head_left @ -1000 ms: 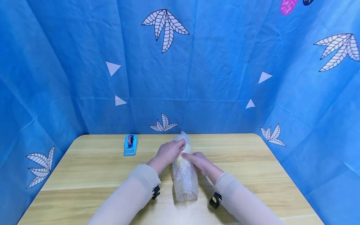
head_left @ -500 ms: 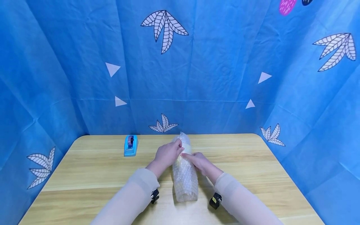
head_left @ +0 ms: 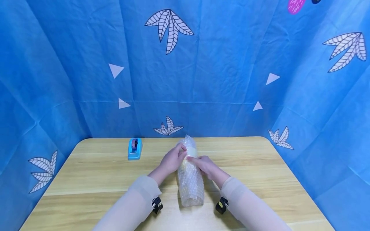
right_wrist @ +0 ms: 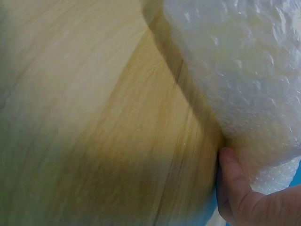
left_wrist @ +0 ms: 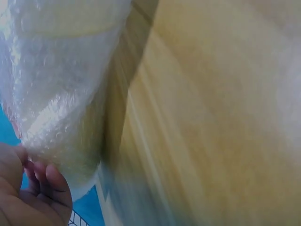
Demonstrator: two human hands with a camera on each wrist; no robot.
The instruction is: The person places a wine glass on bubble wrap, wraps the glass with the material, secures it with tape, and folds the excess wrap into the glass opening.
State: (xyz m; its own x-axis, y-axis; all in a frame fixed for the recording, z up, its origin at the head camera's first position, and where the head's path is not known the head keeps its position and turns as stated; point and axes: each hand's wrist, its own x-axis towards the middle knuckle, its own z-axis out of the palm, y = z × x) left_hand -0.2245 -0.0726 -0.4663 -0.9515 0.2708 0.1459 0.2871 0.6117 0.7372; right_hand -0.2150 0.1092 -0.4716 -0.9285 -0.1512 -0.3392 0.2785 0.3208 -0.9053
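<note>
A long roll of bubble wrap [head_left: 190, 186] lies lengthwise on the table, with something pale and yellowish showing through it. My left hand [head_left: 172, 158] is at its upper left side; in the left wrist view the thumb and curled fingers of this hand [left_wrist: 35, 188] pinch the edge of the wrap [left_wrist: 61, 84]. From the right, my right hand [head_left: 206, 165] holds the roll, its thumb pressed on top. The right wrist view shows fingers of that hand [right_wrist: 249, 193] against the side of the wrap [right_wrist: 244, 70]; the thumb is out of sight there.
A blue tape dispenser [head_left: 134, 149] stands at the back left of the wooden table [head_left: 95, 179]. Blue patterned cloth [head_left: 225, 64] hangs behind the table and along both sides. Black wrist cameras [head_left: 157, 205] hang under the sleeves.
My left hand has shifted slightly left and toward me, its wrist turning a little. My right hand and the roll stay almost where they were.
</note>
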